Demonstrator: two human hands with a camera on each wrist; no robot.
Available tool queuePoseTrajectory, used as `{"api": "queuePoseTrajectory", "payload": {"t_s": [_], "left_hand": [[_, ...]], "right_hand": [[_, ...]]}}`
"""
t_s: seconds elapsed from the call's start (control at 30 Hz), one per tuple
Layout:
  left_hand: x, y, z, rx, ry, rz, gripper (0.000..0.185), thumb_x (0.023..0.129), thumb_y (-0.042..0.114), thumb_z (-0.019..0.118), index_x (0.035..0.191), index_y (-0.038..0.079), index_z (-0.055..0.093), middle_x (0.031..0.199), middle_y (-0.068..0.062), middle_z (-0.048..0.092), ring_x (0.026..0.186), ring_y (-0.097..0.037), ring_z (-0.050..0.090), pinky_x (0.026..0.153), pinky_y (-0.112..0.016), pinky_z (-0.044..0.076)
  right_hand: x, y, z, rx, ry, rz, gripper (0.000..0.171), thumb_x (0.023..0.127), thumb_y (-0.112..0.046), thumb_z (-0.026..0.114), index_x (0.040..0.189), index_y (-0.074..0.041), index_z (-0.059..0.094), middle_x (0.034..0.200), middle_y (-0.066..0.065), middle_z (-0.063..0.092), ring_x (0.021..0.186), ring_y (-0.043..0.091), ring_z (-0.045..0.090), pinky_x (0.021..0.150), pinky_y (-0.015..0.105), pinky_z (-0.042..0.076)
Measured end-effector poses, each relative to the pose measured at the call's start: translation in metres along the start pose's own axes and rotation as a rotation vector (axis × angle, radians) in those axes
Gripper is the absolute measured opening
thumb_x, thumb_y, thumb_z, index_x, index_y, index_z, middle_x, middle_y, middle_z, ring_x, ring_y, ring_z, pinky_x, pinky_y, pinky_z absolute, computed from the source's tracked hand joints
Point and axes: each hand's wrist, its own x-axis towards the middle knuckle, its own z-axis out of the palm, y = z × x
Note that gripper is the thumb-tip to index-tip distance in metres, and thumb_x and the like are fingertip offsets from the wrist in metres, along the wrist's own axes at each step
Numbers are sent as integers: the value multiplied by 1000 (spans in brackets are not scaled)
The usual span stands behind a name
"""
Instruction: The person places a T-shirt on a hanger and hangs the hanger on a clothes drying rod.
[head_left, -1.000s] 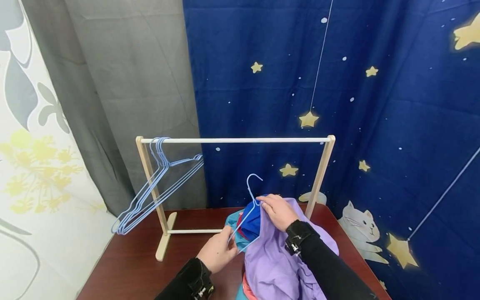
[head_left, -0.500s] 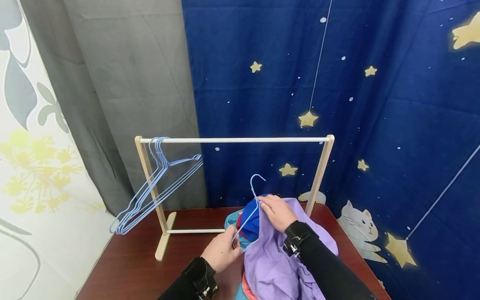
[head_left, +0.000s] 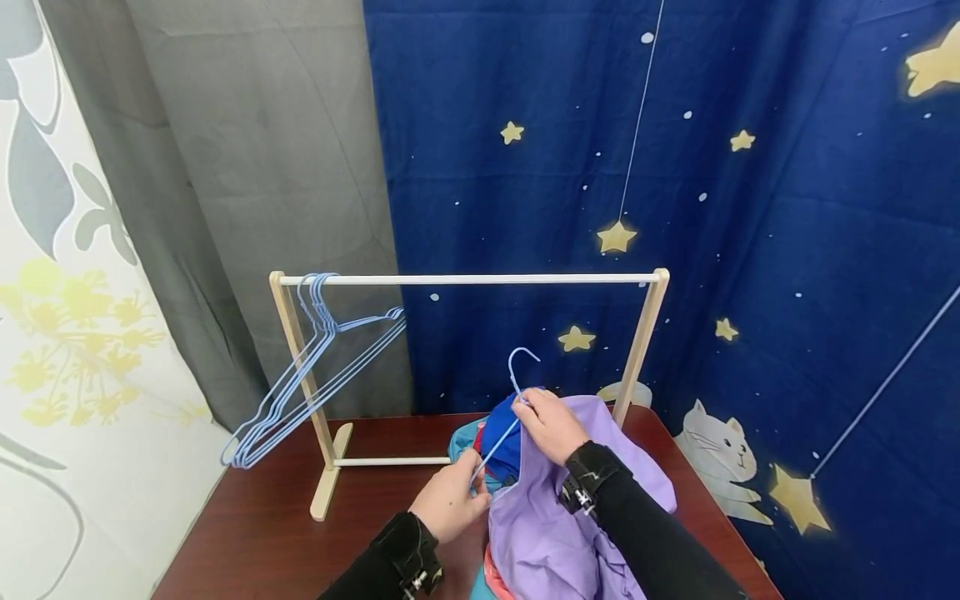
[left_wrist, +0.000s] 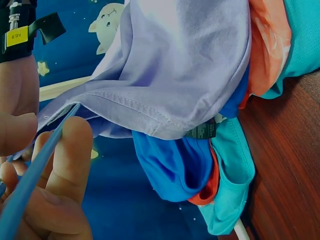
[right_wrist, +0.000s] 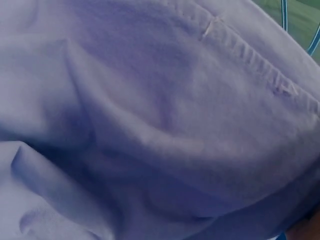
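A light-blue hanger (head_left: 517,369) stands tilted between the two hands, its hook pointing up. My left hand (head_left: 450,498) pinches one lower arm of it; the left wrist view shows the hanger's wire (left_wrist: 32,182) running across the fingers, its far end inside the opening of a purple garment (left_wrist: 185,60). My right hand (head_left: 551,425) grips the garment's edge beside the hanger's neck. Most of the purple cloth (head_left: 551,533) drapes below the right hand. In the right wrist view the cloth (right_wrist: 150,120) hides nearly everything.
Under and behind the purple cloth lie blue (head_left: 502,437), teal (left_wrist: 232,160) and coral (left_wrist: 270,45) garments. A wooden rack (head_left: 472,280) stands on the dark red table (head_left: 247,533), with several blue hangers (head_left: 315,358) at its left end. Curtains (head_left: 480,167) hang behind.
The hanger and my left hand have moved slightly right, carrying the hanger further into the purple garment. My right hand stays nearly in place at the garment's edge.
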Motion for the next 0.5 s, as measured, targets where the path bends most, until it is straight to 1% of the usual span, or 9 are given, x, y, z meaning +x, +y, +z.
{"api": "queuePoseTrajectory", "payload": {"t_s": [0.1, 0.17, 0.27, 0.33, 0.4, 0.43, 0.5], "left_hand": [[1, 1, 1, -10, -16, -9, 31, 86, 16, 75, 93, 21, 46, 77, 15, 56, 61, -3, 52, 55, -24, 42], [1, 1, 1, -31, -34, -21, 28, 88, 20, 74, 95, 22, 47, 78, 15, 57, 62, -3, 52, 56, -24, 43], [0, 2, -2, -94, -68, -28, 23, 93, 28, 71, 99, 21, 50, 81, 14, 58, 63, -3, 54, 59, -25, 45], [-1, 2, -5, -158, -101, -18, 21, 96, 32, 67, 105, 19, 54, 83, 11, 61, 65, -4, 57, 61, -26, 48], [-2, 2, -10, -225, -145, -6, 21, 100, 36, 60, 111, 18, 56, 87, 7, 66, 70, -5, 62, 65, -27, 51], [-2, 2, -13, -259, -171, 2, 21, 103, 35, 55, 114, 18, 57, 89, 6, 68, 71, -6, 64, 68, -28, 52], [-2, -1, -18, -330, -220, 12, 25, 108, 35, 46, 121, 18, 59, 94, 4, 70, 75, -9, 68, 69, -29, 53]], "right_hand": [[1, -1, 2, -41, 6, 5, 21, 104, -22, 55, 84, -16, 53, 77, -3, 49, 80, 18, 52, 73, 36, 42], [2, -1, 2, -55, 0, 7, 25, 104, -19, 54, 80, -17, 48, 72, -3, 43, 76, 18, 48, 70, 35, 40], [3, -2, 0, -62, -13, 2, 26, 105, -18, 52, 80, -16, 47, 72, -3, 42, 74, 18, 48, 70, 36, 40], [3, -3, -3, -55, -26, 4, 25, 105, -17, 52, 81, -15, 48, 73, -2, 43, 74, 19, 49, 70, 37, 40], [3, -1, -5, -48, -37, 5, 24, 106, -18, 51, 82, -15, 48, 74, -2, 43, 75, 19, 49, 71, 37, 40], [3, -1, -5, -40, -43, 12, 24, 106, -18, 50, 82, -15, 49, 74, -2, 43, 75, 19, 49, 71, 37, 40], [2, 1, -7, -30, -45, 14, 23, 106, -18, 51, 84, -15, 50, 75, -2, 43, 74, 19, 48, 71, 36, 40]]}}
